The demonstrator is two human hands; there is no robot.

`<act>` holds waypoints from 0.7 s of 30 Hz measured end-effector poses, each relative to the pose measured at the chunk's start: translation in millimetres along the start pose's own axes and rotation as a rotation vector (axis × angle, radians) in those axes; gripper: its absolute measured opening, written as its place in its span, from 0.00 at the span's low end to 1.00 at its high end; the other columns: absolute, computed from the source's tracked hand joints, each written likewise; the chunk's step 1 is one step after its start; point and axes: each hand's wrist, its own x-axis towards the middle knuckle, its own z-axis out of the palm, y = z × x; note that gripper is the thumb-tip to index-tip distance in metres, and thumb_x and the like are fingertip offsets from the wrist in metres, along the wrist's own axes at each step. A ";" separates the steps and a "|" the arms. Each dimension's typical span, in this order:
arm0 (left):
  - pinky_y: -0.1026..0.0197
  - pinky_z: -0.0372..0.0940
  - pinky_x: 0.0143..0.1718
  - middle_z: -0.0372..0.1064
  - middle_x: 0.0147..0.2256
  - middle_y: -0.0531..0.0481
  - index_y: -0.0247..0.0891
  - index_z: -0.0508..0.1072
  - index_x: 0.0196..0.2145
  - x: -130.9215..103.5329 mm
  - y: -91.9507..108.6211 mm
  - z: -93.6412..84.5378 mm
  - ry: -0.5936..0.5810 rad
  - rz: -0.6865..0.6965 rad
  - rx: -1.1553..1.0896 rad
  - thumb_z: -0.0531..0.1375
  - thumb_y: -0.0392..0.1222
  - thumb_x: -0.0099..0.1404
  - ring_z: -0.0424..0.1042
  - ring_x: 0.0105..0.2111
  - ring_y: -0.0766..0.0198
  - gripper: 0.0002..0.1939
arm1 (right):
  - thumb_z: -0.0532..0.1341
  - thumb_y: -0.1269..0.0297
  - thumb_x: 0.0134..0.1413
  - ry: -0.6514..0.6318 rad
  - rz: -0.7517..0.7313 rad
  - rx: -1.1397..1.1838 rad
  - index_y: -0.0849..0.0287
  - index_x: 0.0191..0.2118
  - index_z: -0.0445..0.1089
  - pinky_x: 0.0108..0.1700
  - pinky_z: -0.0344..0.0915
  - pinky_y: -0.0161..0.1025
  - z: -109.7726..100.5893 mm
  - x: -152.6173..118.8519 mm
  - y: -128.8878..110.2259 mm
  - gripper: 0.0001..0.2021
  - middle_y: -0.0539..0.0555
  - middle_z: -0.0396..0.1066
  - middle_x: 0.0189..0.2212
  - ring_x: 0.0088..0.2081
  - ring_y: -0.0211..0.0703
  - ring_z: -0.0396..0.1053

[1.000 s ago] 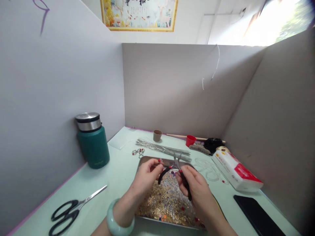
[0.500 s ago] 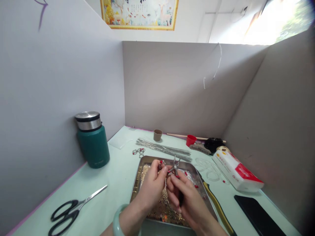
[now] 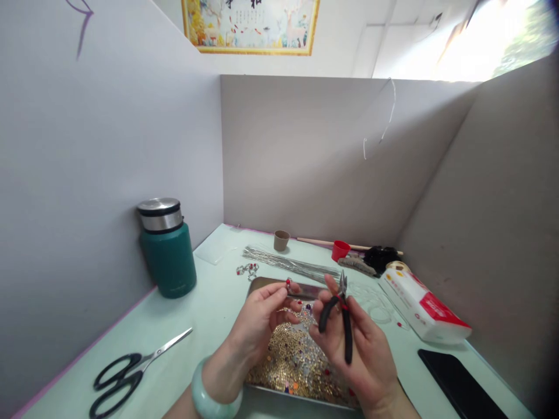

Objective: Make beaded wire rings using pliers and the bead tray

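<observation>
My left hand [image 3: 257, 317] pinches a small wire piece with red beads [image 3: 289, 283] between thumb and forefinger, above the far left of a metal tray [image 3: 264, 281]. Gold and silver beads [image 3: 297, 361] cover the tray's bottom, with a few red and orange ones among them. On the right side of the tray, my right hand [image 3: 367, 355] is turned palm up and holds black-handled pliers [image 3: 347, 331] by its curled fingers. Their metal jaws point up and away from me, apart from the beaded piece.
Scissors [image 3: 135, 372] and a green bottle [image 3: 168, 256] are on the left. Behind the tray lie a beaded chain [image 3: 248, 269], wires [image 3: 288, 262], a brown cup [image 3: 282, 240] and a red cup [image 3: 340, 250]. A tissue pack [image 3: 430, 302] and a black phone [image 3: 463, 384] are at right.
My hands have moved apart. The pliers have come away from the beaded piece, and my right hand has shifted right and turned palm up with them. My left hand keeps the beaded piece.
</observation>
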 end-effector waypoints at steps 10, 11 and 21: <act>0.63 0.60 0.30 0.70 0.31 0.46 0.32 0.73 0.40 -1.0 -0.9 -3.3 0.028 0.019 0.069 0.61 0.43 0.60 0.65 0.25 0.68 0.13 | 0.56 0.58 0.54 0.000 0.100 -0.134 0.54 0.51 0.66 0.35 0.67 0.44 6.4 -4.9 4.2 0.18 0.55 0.71 0.38 0.36 0.47 0.70; 0.63 0.60 0.29 0.70 0.30 0.46 0.32 0.73 0.39 -0.4 -1.3 -3.9 0.029 0.021 0.071 0.61 0.43 0.60 0.65 0.25 0.69 0.12 | 0.56 0.57 0.55 -0.019 0.103 -0.155 0.52 0.51 0.66 0.35 0.67 0.45 6.9 -5.3 4.7 0.18 0.54 0.71 0.37 0.35 0.47 0.70; 0.69 0.56 0.25 0.64 0.26 0.52 0.31 0.72 0.33 3.4 -0.5 -7.6 -0.016 -0.039 -0.049 0.64 0.40 0.58 0.60 0.21 0.75 0.09 | 0.52 0.60 0.60 0.019 0.028 -0.556 0.56 0.49 0.66 0.24 0.65 0.38 3.2 0.7 17.1 0.14 0.52 0.66 0.30 0.27 0.44 0.67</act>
